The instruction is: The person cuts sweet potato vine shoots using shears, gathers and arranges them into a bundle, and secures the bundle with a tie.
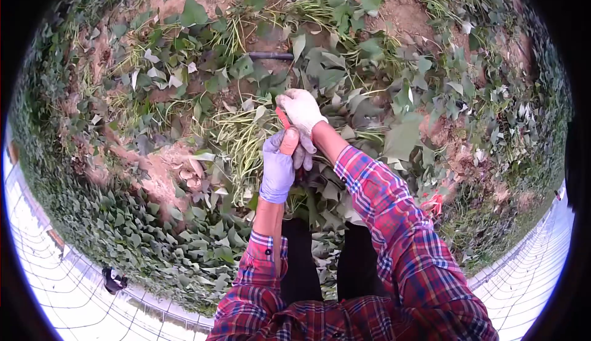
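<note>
My left hand (277, 172), in a pale purple glove with the thumb tip bare, is closed at the middle of the view. Just above it, my right hand (303, 112) in a white glove has its fingers pinched. A thin red strip (282, 118) runs between both hands, its ends hidden by the fingers. Beside and under the hands lies a bundle of pale green vine stems (240, 144) with broad leaves. Whether the left hand also grips stems is hidden.
Leafy vines (184, 230) and cut bunches (320, 8) cover reddish soil (166, 175). A dark pipe (271, 55) lies beyond the hands. Red strips (434, 204) rest on the ground at right. A dark figure or object (114, 280) appears at lower left by a gridded wall.
</note>
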{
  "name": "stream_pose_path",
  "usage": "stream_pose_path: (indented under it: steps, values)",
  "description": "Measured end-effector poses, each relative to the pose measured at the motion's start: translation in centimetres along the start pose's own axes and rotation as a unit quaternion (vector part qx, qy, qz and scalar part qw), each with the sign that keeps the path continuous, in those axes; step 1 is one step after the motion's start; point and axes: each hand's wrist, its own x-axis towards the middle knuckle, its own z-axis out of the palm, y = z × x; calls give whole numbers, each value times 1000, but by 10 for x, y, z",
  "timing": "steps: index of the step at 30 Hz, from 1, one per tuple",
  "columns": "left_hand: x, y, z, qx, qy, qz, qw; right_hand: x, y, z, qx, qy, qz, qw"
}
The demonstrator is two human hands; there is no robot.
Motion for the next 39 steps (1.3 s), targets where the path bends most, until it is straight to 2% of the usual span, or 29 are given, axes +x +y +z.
stream_pose_path:
  steps: [2, 3, 4, 5, 6, 7, 8, 12, 14, 15, 18, 19, 21, 22, 23, 26, 29, 31, 35, 36, 37, 39]
  values:
    - [23, -29, -27, -4, 49, 8, 999, 26, 43, 29, -95, -63, 2, 993]
    - [39, -44, -41, -10, 68, 18, 997, 42, 68, 46, 35, -32, 36, 998]
    - [59, -54, -49, -36, 96, 70, 992, 38, 51, 36, 230, -39, 111, 966]
    - [72, -48, -51, -80, 147, 50, 985, 32, 33, 27, 266, 11, 54, 962]
    - [81, -60, -59, -57, 142, 65, 986, 49, 64, 41, 301, 28, 21, 953]
    - [93, -66, -64, -32, 129, 94, 987, 49, 64, 36, 417, 28, -4, 908]
    - [99, -69, -57, -3, 131, 71, 989, 41, 59, 20, 449, 14, 41, 892]
    - [92, -108, -70, -32, 161, 66, 984, 4, 70, 18, 531, 71, 40, 843]
    - [89, -118, -85, -20, 176, 55, 983, -3, 78, 31, 619, 91, 1, 780]
    - [85, -122, -89, -21, 169, 61, 983, -6, 89, 36, 629, 66, -31, 774]
    - [89, -129, -93, -17, 170, 43, 984, -20, 83, 43, 646, 107, -39, 755]
    - [97, -130, -95, -23, 165, 45, 985, -15, 84, 46, 643, 103, -44, 758]
    - [113, -129, -98, -23, 156, 73, 985, -2, 80, 46, 554, 121, -58, 821]
    - [119, -129, -98, -23, 148, 94, 984, 0, 73, 42, 474, 131, -41, 870]
    - [132, -127, -101, -11, 148, 121, 981, 12, 72, 43, 476, 128, -56, 868]
    - [158, -125, -107, 6, 129, 97, 987, 45, 82, 42, 387, 89, -111, 911]
    - [167, -117, -105, -3, 96, 112, 989, 51, 73, 35, 378, 56, -120, 916]
    - [153, -120, -109, 18, 76, 96, 992, 43, 84, 42, 447, 58, -115, 885]
    - [132, -96, -97, 108, 40, 167, 979, 39, 75, 32, 495, 46, -114, 860]
    - [127, -95, -97, 106, 42, 172, 979, 37, 77, 33, 536, 37, -106, 837]
    - [124, -95, -98, 106, 47, 207, 972, 37, 79, 33, 534, 33, -109, 838]
    - [124, -105, -100, 104, 55, 246, 962, 44, 90, 28, 542, 17, -61, 838]
